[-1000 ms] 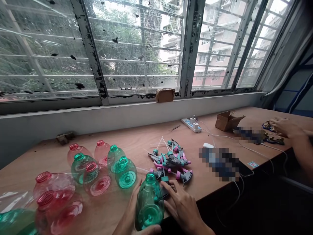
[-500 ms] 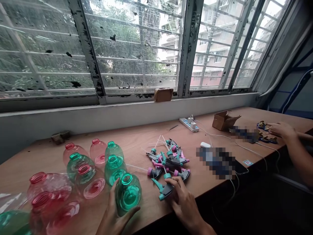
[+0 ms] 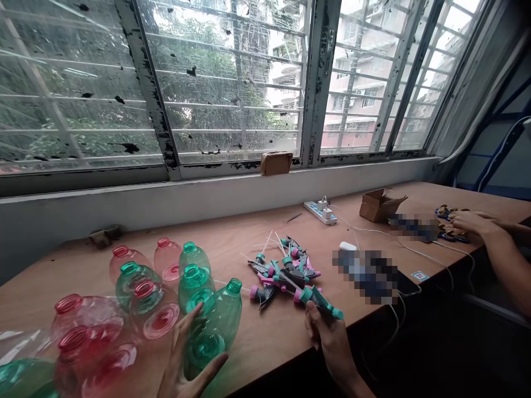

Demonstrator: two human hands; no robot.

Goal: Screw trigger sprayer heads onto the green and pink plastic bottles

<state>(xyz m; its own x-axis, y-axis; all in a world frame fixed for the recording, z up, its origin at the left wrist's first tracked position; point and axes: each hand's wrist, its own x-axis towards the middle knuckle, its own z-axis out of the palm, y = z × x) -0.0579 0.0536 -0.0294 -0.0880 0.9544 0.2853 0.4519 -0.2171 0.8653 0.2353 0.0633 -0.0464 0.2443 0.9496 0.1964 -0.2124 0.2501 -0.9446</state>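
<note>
Green translucent plastic forms the rounded bottle [image 3: 219, 318] at the left hand [image 3: 179, 359], whose fingers spread wide around its side, thumb across the lower front; it leans, its open threaded neck pointing up and away to the right of them. The right hand [image 3: 332, 340] has its fingers closed around a teal-and-grey plastic spray head [image 3: 321, 303], its thin white tube slanting up and leftward past the fingertips. Just beyond those fingers lies a heap of grey, teal and pink plastic trigger sprayers [image 3: 296, 271] on the brown wooden table [image 3: 257, 342]. Two more green bottles [image 3: 194, 284] stand just beyond the left fingers, while red translucent bottles [image 3: 161, 320] stand to their left. Well beyond the right fingers are a white power strip [image 3: 319, 214] and an open brown cardboard box [image 3: 375, 207]; far to their right, another person's hand [image 3: 475, 224] is over small dark-and-gold items [image 3: 454, 236].
</note>
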